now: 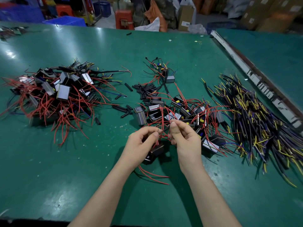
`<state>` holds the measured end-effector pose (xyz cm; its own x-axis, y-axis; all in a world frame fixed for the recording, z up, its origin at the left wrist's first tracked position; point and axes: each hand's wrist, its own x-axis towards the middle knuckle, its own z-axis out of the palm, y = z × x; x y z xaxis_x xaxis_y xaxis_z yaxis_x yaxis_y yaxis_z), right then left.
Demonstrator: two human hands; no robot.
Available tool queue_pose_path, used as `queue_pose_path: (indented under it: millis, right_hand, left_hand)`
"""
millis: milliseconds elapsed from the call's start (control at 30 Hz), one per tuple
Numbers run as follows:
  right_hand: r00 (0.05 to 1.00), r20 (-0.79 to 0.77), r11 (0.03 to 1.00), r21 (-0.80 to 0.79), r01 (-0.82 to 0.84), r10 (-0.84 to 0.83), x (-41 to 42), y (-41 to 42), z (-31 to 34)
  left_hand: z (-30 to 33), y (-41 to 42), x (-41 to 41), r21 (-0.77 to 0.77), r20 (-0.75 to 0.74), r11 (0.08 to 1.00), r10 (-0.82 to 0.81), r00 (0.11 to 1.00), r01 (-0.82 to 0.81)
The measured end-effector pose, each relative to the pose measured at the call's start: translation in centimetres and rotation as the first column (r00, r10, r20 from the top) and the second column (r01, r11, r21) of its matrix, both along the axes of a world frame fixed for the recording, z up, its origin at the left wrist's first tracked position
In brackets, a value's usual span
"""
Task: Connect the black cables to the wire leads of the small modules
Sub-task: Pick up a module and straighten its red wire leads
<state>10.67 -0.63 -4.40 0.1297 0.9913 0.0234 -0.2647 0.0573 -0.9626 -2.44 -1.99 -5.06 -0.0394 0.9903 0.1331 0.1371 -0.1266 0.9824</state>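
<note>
At lower centre, the left hand [142, 141] grips a boxy black module [156, 150], while the right hand [182, 136] pinches its thin red leads [161, 134]. Glossy black cables [255, 122] fan out at right on the green table [49, 169]. Blue crates [64, 21] sit upper left, contents unseen.

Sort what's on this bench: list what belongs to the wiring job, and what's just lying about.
Job: module held in left hand; red leads pinched by right hand; black cables; loose modules.
Lying about: orange stool, cardboard box, blue crate.

Glossy green table [49, 161]; shiny metal-cased modules [63, 94]; red plastic-coated leads [154, 176].
</note>
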Motion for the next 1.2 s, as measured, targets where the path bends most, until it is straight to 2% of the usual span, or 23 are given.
queue_pose_path:
  millis: [433, 733, 900, 1067, 1200]
  right_hand:
    - [1.000, -0.011, 1.000, -0.002, 0.018, -0.018, -0.09, -0.03, 0.13]
    - [0.996, 0.080, 0.993, 0.115, 0.017, -0.026, -0.23, -0.42, -0.20]
    - [0.994, 0.049, 0.993, 0.065, 0.095, -0.098, -0.10, -0.26, -0.40]
    - [0.996, 0.081, 0.996, 0.079, 0.027, -0.034, -0.61, -0.27, -0.63]
    - [0.996, 0.072, 0.995, 0.087, 0.048, -0.054, -0.42, -0.25, -0.68]
  left_hand:
    - [0.26, -0.15, 0.20, 0.006, -0.041, 1.000, -0.016, 0.999, 0.016]
    - [0.08, -0.28, 0.19, 0.016, -0.022, 1.000, 0.019, 1.000, -0.019]
    - [-0.08, -0.20, 0.20, 0.012, -0.023, 0.999, 0.048, 0.999, -0.048]
    - [0.10, -0.18, 0.12, 0.017, -0.050, 0.999, 0.048, 0.998, -0.047]
    - [0.26, -0.22, 0.10, 0.033, -0.080, 0.999, 0.040, 0.996, -0.037]
